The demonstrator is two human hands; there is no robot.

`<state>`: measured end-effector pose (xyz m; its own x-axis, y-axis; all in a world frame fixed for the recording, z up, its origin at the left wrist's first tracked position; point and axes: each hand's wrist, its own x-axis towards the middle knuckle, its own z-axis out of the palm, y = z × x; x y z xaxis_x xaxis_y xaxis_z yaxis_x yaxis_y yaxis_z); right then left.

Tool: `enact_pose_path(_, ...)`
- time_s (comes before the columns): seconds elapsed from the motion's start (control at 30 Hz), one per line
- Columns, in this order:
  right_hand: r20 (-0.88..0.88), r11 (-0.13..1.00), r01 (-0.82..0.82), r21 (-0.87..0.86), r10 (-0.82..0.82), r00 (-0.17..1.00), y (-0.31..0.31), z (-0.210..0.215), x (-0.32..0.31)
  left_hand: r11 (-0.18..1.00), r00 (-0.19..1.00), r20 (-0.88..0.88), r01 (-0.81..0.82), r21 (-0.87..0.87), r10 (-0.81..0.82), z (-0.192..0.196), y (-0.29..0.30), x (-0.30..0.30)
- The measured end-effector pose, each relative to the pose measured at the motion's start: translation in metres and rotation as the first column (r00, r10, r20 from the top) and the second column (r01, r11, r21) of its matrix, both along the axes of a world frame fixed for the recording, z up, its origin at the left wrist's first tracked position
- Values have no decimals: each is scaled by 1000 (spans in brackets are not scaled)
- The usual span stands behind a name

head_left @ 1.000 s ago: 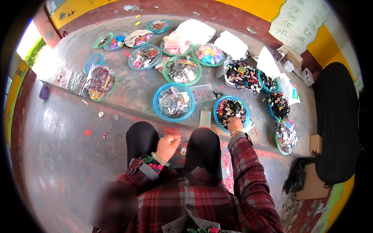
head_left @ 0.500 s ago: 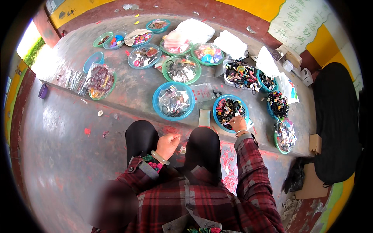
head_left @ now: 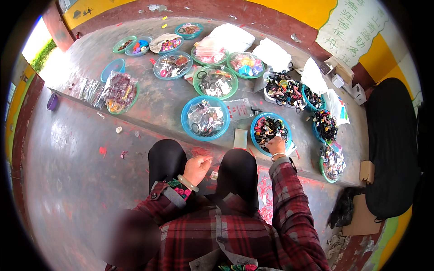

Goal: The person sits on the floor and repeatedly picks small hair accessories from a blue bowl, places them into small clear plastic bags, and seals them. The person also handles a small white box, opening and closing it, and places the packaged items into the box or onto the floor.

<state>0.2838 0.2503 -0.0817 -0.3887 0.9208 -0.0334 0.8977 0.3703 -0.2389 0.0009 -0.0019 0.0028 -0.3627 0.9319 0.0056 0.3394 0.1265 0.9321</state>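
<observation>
My right hand reaches over the near rim of a blue basket on the raised ledge. Its fingers are drawn together, pointing down among black hair ties with small coloured ornaments. Whatever they pinch is too small to make out. Between my knees, next to the left one, my left hand is curled closed, wearing a pale bangle. The inside of that fist is hidden. Just left of the hair-tie basket lies a small flat card or box.
Another blue basket holds bagged hair ties. Farther back stand a green basket, a white tub heaped with hair ties, and white sacks. A long black bag leans at the right wall. A small purple bucket sits far left.
The whole view has shifted slightly. My right hand remains at the near side of the hair-tie basket, its fingers pointing a little lower. My left hand stays closed by the knee.
</observation>
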Motion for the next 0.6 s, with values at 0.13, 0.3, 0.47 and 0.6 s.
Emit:
enact_pose_path(0.13, -411, 992, 49, -116, -93, 907, 14, 7, 31, 1000, 999, 45, 5, -12, -4, -3, 1, 2)
enact_pose_path(0.3, -632, 757, 128, -641, -615, 471, 8, 31, 41, 999, 997, 77, 3, -32, -1, -4, 2, 2)
enact_pose_path(0.47, -690, 709, 48, -703, -697, 194, 14, 36, 53, 1000, 999, 40, 17, -23, -16, -8, 3, 1)
enact_pose_path(0.6, -625, 625, -17, -780, -779, 55, 17, 47, 47, 999, 1000, 16, 16, -51, -15, -8, 2, -1)
